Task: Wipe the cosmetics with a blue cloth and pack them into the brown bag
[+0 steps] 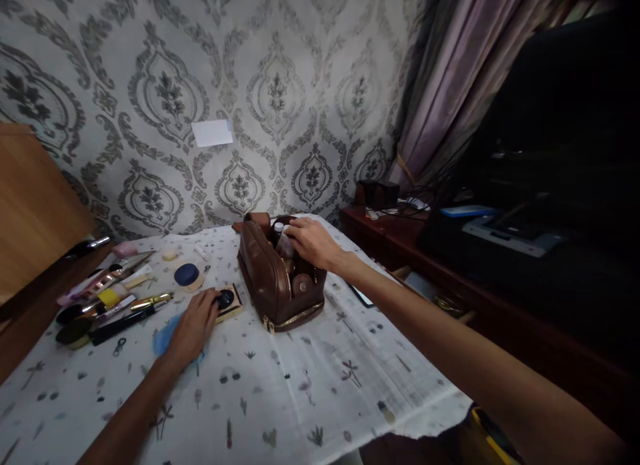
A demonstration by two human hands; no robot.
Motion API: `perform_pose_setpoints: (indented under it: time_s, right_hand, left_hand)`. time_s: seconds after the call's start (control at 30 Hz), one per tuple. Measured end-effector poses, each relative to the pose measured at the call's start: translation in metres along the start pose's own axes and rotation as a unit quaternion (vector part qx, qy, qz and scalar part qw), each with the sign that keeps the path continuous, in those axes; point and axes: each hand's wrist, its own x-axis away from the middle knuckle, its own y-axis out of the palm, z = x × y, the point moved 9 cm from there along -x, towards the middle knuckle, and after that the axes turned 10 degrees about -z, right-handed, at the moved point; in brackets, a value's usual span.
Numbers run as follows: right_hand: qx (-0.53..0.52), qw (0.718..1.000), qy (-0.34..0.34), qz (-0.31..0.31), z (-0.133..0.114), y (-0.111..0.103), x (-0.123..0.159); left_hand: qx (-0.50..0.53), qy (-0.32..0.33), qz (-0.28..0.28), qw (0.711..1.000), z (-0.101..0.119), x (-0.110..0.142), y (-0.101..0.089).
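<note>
A brown leather toiletry bag [265,278] stands unzipped on the table. My right hand [314,241] reaches into its opening, fingers bent and closed on a clear bottle with a white cap [287,246]. Beside it in the bag is a dark bottle with a white cap [278,231]. On the left, my left hand [196,323] rests low over the table, its fingers curled at a small black round container [226,298] on a flat cream-and-gold box [233,311]. Under that hand lies crumpled blue material [167,333], partly hidden.
Makeup brushes and tubes [107,301] lie piled at the left. A jar with a dark blue lid [187,275] stands behind my left hand. A phone [361,295] lies right of the bag. A dark red desk [395,235] with cables adjoins the table's right side.
</note>
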Motion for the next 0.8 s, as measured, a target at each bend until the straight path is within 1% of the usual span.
perform_pose_setpoints:
  time_s: [0.17,0.23,0.3,0.37,0.4,0.47,0.5,0.57,0.6,0.63,0.67,0.7,0.77,0.8]
  right_hand:
    - [-0.019,1.000,-0.009,0.017,-0.005,-0.009,0.003]
    - [-0.042,0.998,-0.009,0.045,-0.008,-0.018,0.008]
    - [-0.082,0.992,-0.018,0.096,-0.018,-0.030,0.020]
    - [-0.131,0.977,-0.054,0.162,-0.040,-0.043,0.038]
    - [-0.152,0.967,-0.086,0.185,-0.056,-0.046,0.048]
    - [-0.191,0.945,-0.168,0.206,-0.098,-0.044,0.067]
    - [-0.201,0.934,-0.212,0.205,-0.120,-0.040,0.075]
    - [-0.200,0.922,-0.286,0.167,-0.164,-0.021,0.084]
    - [-0.200,0.920,-0.308,0.137,-0.182,-0.009,0.084]
    - [-0.202,0.923,-0.309,0.112,-0.194,0.003,0.082]
    - [-0.204,0.927,-0.302,0.082,-0.203,0.016,0.077]
    - [-0.218,0.934,-0.277,0.054,-0.207,0.029,0.069]
    - [-0.251,0.944,-0.215,-0.003,-0.209,0.056,0.054]
    - [-0.268,0.947,-0.173,-0.018,-0.205,0.068,0.047]
  left_hand:
    - [-0.005,0.011,0.002,1.000,0.002,0.000,0.000]
    - [-0.005,0.012,0.008,1.000,0.003,0.000,-0.002]
    - [-0.007,0.010,0.014,1.000,0.003,0.001,-0.003]
    - [-0.008,0.007,0.010,1.000,0.001,0.001,-0.001]
    - [-0.009,0.004,0.007,1.000,-0.001,0.001,0.000]
    - [-0.007,-0.003,0.000,1.000,-0.005,0.000,0.003]
    - [-0.005,-0.004,0.000,1.000,-0.006,0.000,0.004]
    - [0.004,-0.003,0.000,1.000,-0.007,0.000,0.004]
    - [0.009,-0.002,-0.001,1.000,-0.006,0.001,0.004]
    - [0.015,-0.003,-0.002,1.000,-0.006,0.001,0.004]
    - [0.020,-0.006,-0.005,1.000,-0.006,0.002,0.004]
    - [0.024,-0.010,-0.009,1.000,-0.007,0.003,0.004]
    - [0.024,-0.023,-0.013,0.999,-0.010,0.004,0.004]
    - [0.020,-0.033,-0.013,0.999,-0.013,0.004,0.005]
